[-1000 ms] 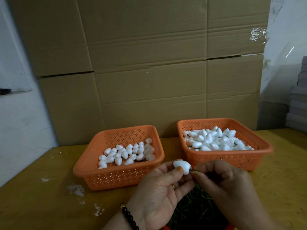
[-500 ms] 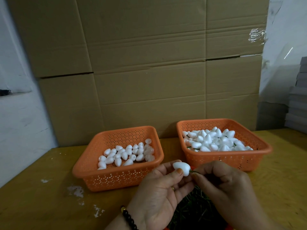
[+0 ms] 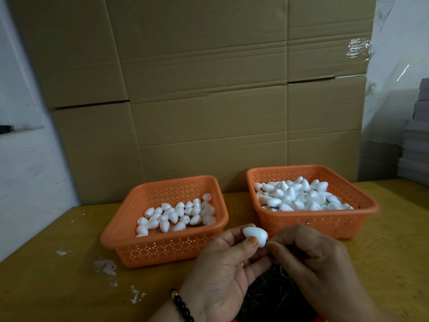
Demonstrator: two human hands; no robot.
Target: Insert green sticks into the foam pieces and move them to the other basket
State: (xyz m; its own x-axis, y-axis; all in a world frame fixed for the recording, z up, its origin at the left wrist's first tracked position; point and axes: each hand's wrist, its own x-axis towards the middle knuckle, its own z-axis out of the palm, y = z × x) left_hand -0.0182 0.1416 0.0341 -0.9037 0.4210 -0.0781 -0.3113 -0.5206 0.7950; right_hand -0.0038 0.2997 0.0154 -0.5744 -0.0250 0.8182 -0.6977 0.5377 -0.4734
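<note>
— Where are we with the hands?

— Our left hand [image 3: 222, 263] pinches one white foam piece [image 3: 255, 235] between thumb and fingertips, near the table's front edge. Our right hand [image 3: 318, 261] is curled, its fingertips pressed to the foam's blunt end, pinching a green stick [image 3: 268, 239] of which only a sliver shows.

— What could go wrong?

— We judge the stick could go in crooked and break out through the foam's side, or bend, if we push off-axis. Squeezing too hard could dent the foam.

— And the counts?

— Two orange baskets on the table [image 3: 58, 287]. The left basket [image 3: 162, 249], towards the middle, holds roughly thirty plain foam pieces in a single layer. The right basket [image 3: 308, 221], nearer the back right, is heaped with far more; green stems poke out among them, so that is our finished pile. We cannot count those exactly. A dark heap of green sticks [image 3: 276, 289] lies below our hands at the front edge, too many to count.
</note>
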